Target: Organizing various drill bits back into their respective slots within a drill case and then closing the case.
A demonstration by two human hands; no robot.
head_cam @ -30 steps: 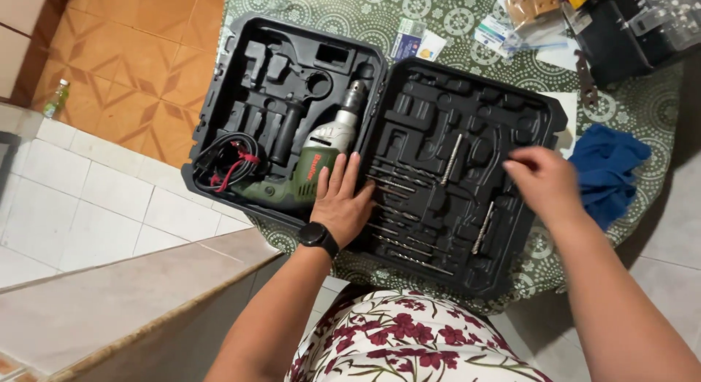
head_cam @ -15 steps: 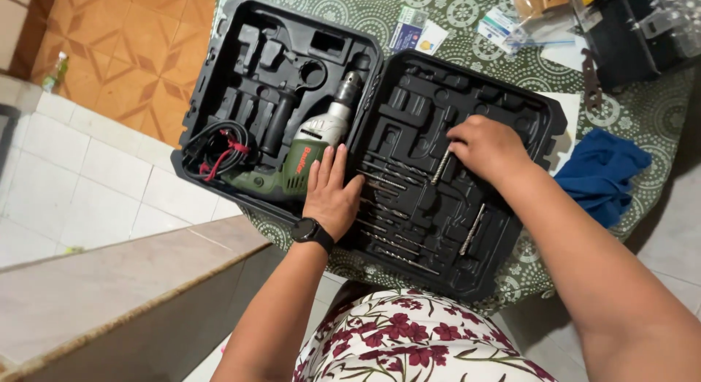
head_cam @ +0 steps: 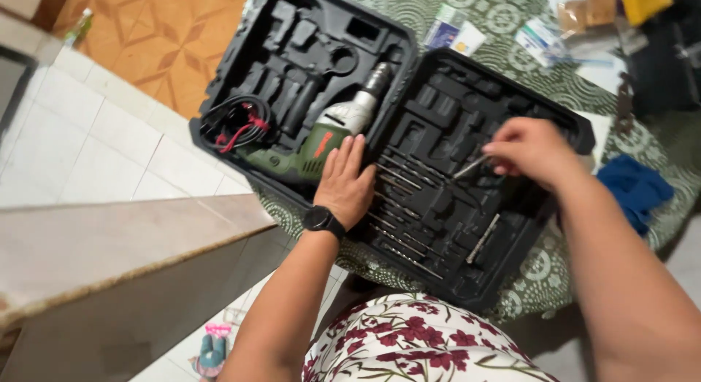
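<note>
Fingers of the right hand (head_cam: 533, 150) pinch a drill bit (head_cam: 469, 166) above the black case (head_cam: 511, 250). Left hand (head_cam: 349, 185) lies flat and open, touching the drill (head_cam: 321, 144). Motion blur hides small parts.

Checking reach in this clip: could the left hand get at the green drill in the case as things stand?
Probably yes: the left hand already rests flat beside the green drill, fingertips at its body, and nothing lies over it in the open case.
</note>
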